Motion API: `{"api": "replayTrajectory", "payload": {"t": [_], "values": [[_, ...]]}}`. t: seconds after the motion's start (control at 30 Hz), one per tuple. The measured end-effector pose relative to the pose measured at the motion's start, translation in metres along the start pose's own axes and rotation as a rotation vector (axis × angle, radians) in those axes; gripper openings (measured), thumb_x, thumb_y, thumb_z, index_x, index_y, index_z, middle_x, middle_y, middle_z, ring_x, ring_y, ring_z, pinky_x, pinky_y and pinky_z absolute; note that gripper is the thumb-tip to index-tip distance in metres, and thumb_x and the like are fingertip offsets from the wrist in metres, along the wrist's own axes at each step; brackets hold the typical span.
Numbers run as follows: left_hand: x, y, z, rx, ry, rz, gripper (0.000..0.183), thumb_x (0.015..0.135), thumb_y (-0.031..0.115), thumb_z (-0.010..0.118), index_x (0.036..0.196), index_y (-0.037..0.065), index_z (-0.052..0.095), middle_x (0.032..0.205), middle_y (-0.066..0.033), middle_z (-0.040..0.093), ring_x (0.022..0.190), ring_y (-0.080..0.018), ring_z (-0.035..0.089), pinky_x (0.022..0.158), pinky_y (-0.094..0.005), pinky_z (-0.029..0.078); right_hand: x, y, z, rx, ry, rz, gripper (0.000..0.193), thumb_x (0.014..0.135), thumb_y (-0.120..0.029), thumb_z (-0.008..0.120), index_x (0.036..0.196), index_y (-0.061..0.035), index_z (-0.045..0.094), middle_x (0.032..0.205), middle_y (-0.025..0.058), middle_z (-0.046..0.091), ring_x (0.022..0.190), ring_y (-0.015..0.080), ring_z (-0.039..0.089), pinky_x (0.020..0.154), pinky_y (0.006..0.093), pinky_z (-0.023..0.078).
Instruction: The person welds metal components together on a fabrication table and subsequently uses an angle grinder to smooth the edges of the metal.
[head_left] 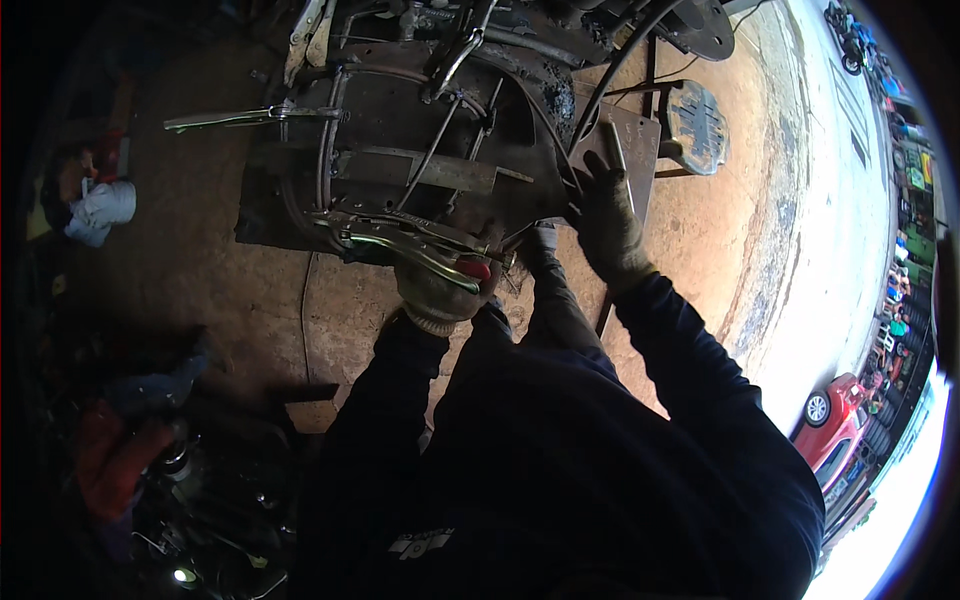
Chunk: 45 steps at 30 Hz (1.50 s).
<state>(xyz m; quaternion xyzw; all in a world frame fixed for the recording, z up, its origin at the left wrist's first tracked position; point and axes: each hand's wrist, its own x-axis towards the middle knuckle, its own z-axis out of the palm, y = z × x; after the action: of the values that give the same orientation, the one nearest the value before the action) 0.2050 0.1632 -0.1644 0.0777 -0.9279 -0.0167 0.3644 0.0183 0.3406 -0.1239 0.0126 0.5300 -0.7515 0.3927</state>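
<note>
My gloved left hand [440,292] is at the near edge of a dark metal frame, closed around the handles of locking pliers [415,254]. Its fingertips are mostly hidden. A red piece [474,268] shows beside the pliers at that hand. To the right, my gloved right hand [610,235] reaches up with fingers apart beside a metal plate [640,140]. A pale rod [615,148] lies just past its fingertips. The frame's bent round bar [326,150] carries another pair of locking pliers [235,118] on its left side.
A stool with a worn seat [697,128] stands right of the work. At far left there is a whitish bundle [105,208]. Dark clutter with red-orange cloth [112,455] fills the lower left. A red car [835,415] is parked outside at right.
</note>
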Motion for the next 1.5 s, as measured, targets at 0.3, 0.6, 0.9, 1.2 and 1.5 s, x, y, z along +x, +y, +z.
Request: {"api": "replayTrajectory", "payload": {"t": [0.3,0.6,0.9,1.2,1.5], "values": [[-0.012,0.001,0.012,-0.052,-0.125,-0.038,0.055,0.094,0.054,0.059,0.136,0.018,0.061,0.127,-0.0107,0.062,0.117,-0.0348,0.063,0.101,-0.0547,0.051,-0.010,0.047,0.063,0.246,0.236,0.032,0.088,0.091,-0.078,0.048,0.149,-0.0119,0.042,0.136,0.0089,0.058,0.124,0.0235,0.055,0.106,0.0435,0.042],[0.015,-0.001,-0.008,-0.299,-0.344,-0.092,0.041,0.095,0.036,0.063,0.131,0.017,0.068,0.096,-0.0086,0.069,0.097,-0.0280,0.069,0.093,-0.0459,0.056,-0.014,0.028,0.102,0.426,0.555,0.302,0.087,0.094,-0.082,0.031,0.089,-0.0022,0.066,0.077,0.0107,0.063,0.071,0.0209,0.057,0.070,0.0367,0.049],[-0.015,-0.010,0.006,-0.381,-0.529,-0.107,0.040,0.093,0.017,0.065,0.132,0.009,0.065,0.114,-0.0144,0.069,0.103,-0.0342,0.069,0.094,-0.0478,0.054,0.011,0.116,0.020,1.259,-0.805,0.095,0.092,0.092,-0.085,0.029,0.148,-0.0133,0.046,0.141,0.0118,0.055,0.123,0.0272,0.054,0.103,0.0419,0.044],[0.041,-0.004,-0.017,-0.401,-0.443,-0.009,0.040,0.087,0.013,0.068,0.126,0.009,0.069,0.113,-0.0136,0.069,0.107,-0.0344,0.067,0.093,-0.0473,0.054,-0.012,0.052,0.083,0.531,0.287,0.252,0.086,0.096,-0.078,0.031,0.143,-0.0087,0.049,0.126,0.0136,0.062,0.111,0.0258,0.060,0.094,0.0392,0.051],[0.037,-0.007,-0.011,-0.279,-0.373,0.106,0.037,0.090,0.012,0.065,0.126,0.010,0.069,0.118,-0.0128,0.069,0.109,-0.0349,0.067,0.093,-0.0452,0.055,-0.010,0.057,0.084,0.609,0.232,0.289,0.096,0.090,-0.083,0.039,0.145,-0.0044,0.046,0.127,0.0200,0.062,0.110,0.0333,0.064,0.096,0.0452,0.055]]}}
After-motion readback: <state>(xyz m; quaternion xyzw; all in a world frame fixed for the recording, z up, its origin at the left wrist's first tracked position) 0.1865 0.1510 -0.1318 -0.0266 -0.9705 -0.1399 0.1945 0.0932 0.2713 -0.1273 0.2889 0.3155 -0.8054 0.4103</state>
